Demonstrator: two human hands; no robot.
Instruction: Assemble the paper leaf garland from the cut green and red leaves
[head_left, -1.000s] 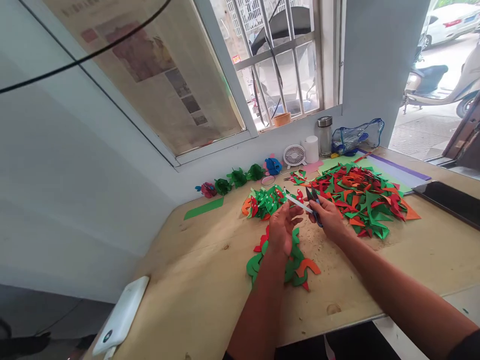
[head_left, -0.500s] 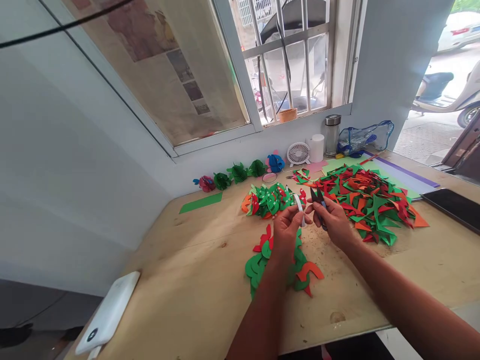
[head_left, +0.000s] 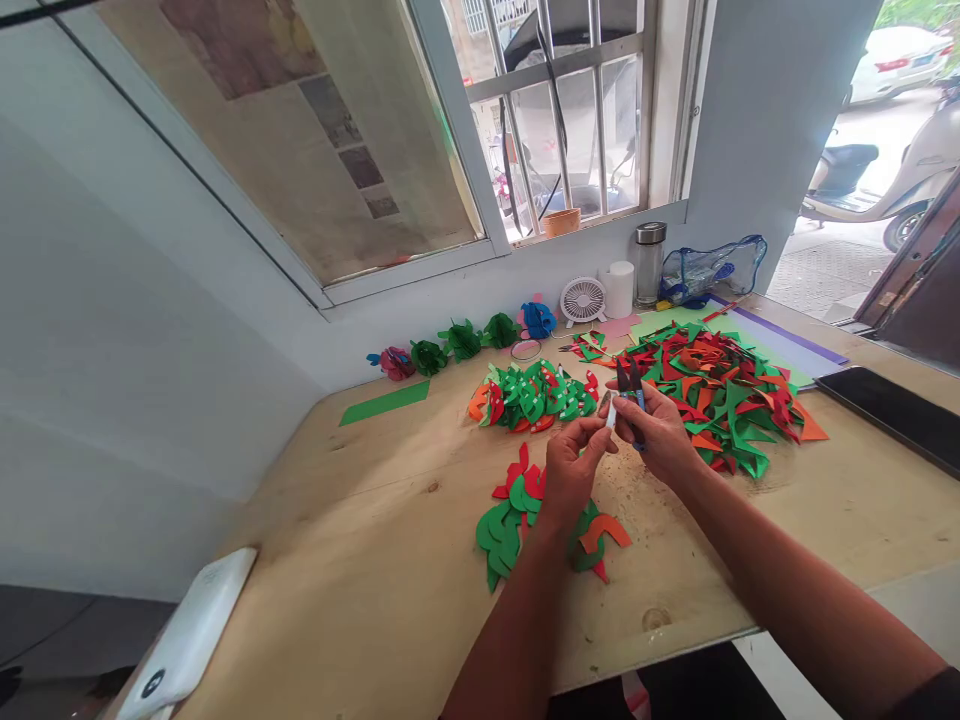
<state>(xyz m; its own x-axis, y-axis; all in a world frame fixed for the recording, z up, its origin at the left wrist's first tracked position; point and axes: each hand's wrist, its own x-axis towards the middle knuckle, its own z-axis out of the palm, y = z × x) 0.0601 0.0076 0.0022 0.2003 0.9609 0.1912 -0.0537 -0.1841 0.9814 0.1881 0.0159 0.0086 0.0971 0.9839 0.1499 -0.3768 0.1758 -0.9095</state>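
Observation:
My left hand (head_left: 576,465) is closed, its fingertips pinching a narrow white strip (head_left: 611,412) that looks like tape. In my right hand (head_left: 664,430) is a small pair of scissors (head_left: 631,385), dark blades pointing up and blue on the handle. The fingers of both hands meet around the strip, so part of it is hidden. Beneath my left wrist lies a pile of green, red and orange cut shapes (head_left: 499,530). Just beyond the hands sits a second pile of cut shapes with white patches (head_left: 536,395).
Red, green and orange scraps (head_left: 720,390) are heaped at the right, beside a black phone (head_left: 892,405). Along the wall stand paper flowers (head_left: 461,340), a small fan (head_left: 583,300) and a glass bottle (head_left: 649,265). A white device (head_left: 191,630) rests at the table's left edge.
The white strip has lowered and tilted, and my hands have drawn closer together, with the scissors now right by the strip. The whole view has shifted slightly.

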